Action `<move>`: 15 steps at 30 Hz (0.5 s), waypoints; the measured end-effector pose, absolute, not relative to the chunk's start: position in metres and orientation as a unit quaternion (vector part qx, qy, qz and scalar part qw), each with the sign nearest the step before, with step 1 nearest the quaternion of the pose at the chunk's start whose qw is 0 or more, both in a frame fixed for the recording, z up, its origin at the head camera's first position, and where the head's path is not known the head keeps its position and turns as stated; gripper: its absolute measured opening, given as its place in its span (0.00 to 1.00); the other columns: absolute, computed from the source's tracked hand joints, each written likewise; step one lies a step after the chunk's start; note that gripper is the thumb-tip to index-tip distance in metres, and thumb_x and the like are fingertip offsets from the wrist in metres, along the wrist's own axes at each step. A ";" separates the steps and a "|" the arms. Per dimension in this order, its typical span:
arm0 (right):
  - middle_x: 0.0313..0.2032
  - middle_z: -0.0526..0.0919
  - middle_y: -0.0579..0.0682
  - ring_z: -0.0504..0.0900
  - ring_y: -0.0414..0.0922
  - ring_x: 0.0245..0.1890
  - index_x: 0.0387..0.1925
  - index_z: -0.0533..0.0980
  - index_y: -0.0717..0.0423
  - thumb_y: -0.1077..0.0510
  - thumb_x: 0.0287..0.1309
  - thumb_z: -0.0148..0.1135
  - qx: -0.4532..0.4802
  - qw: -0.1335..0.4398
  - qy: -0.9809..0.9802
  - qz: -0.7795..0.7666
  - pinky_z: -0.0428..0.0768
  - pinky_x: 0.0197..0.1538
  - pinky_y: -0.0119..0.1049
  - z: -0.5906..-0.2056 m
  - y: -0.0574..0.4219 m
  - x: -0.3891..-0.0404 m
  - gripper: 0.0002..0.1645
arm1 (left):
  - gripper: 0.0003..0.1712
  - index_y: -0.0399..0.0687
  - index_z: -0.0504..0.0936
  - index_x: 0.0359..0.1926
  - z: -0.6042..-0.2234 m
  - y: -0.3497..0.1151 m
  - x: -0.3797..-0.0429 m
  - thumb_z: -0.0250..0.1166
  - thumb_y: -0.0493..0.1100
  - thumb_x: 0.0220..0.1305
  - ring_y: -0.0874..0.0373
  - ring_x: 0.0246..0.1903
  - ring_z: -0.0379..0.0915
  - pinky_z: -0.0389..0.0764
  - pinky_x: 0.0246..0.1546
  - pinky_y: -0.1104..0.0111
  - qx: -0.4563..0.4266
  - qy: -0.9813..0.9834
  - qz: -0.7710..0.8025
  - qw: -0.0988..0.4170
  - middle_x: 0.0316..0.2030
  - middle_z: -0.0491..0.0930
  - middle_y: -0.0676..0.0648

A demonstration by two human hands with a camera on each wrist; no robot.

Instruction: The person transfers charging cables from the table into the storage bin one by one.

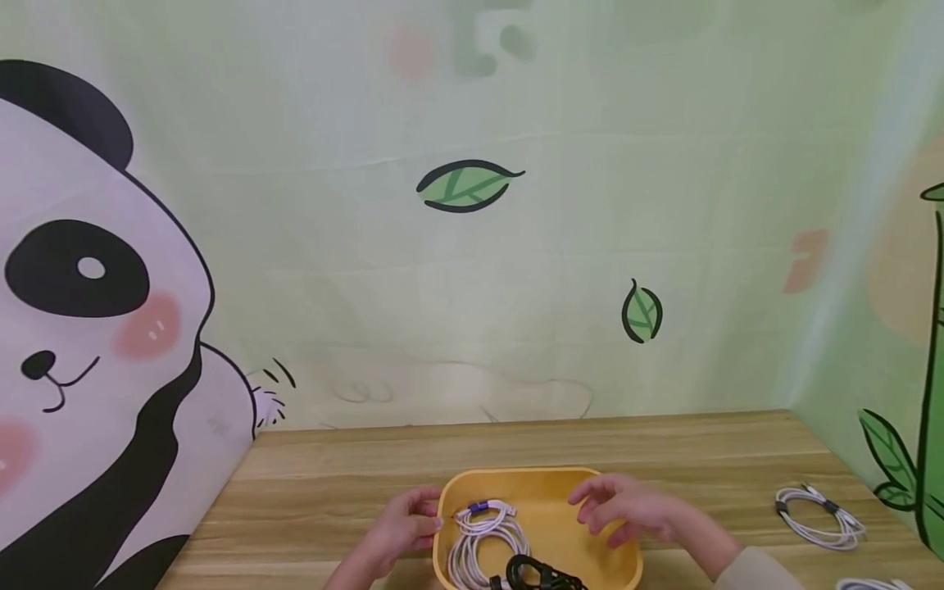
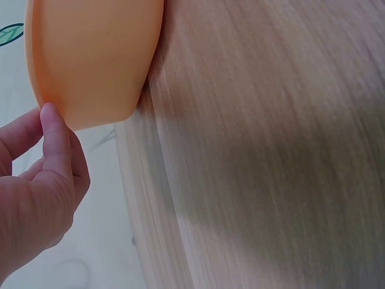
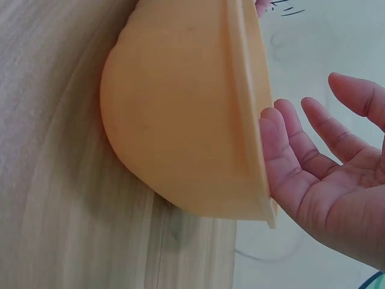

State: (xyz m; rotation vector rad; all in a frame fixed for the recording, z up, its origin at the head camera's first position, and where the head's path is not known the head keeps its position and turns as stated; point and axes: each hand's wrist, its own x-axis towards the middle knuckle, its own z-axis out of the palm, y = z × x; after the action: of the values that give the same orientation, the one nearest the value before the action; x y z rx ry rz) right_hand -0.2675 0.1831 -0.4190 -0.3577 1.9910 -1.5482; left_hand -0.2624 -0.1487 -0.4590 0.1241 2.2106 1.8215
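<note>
Yellow-orange plastic tub (image 1: 549, 516): rounded rectangle from above, with a smooth, matte skin, plain sloping walls and a slim lip that flares slightly; its near edge runs out of the head view.
Tub's place: on the wood-grained counter (image 1: 332, 483), between the two hands.
Inside the tub: a white coiled cable (image 1: 460, 557) with a blue-violet tie, lying at the left; beside it a glossy black bundled cable (image 1: 549, 578), partly cut off.
Left grip (image 1: 398, 528): thumb and fingers pinching the tub's rim.
Right grip (image 1: 637, 510): fingers spread and loosely bent above the tub's right side, close to the rim.
Right of the tub: a loose white cable ring (image 1: 832, 541) with black ties, flat on the counter.
Backdrop: pale green printed sheet (image 1: 332, 246), faintly creased, with leaves and a panda.
</note>
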 end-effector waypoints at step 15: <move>0.37 0.74 0.50 0.72 0.43 0.32 0.50 0.67 0.64 0.60 0.49 0.58 -0.134 0.286 0.738 -0.596 0.75 0.31 0.34 -0.407 0.206 -0.271 0.24 | 0.28 0.28 0.64 0.56 -0.462 -0.150 -0.263 0.57 0.29 0.52 0.59 0.30 0.72 0.78 0.29 0.71 0.042 0.760 0.635 0.134 0.37 0.70 0.43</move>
State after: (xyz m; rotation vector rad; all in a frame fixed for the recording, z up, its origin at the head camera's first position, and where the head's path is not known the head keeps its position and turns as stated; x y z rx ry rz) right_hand -0.2714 0.2058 -0.4066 -0.3581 1.9743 -1.5931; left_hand -0.2632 -0.1498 -0.4617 0.1229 2.2033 1.8401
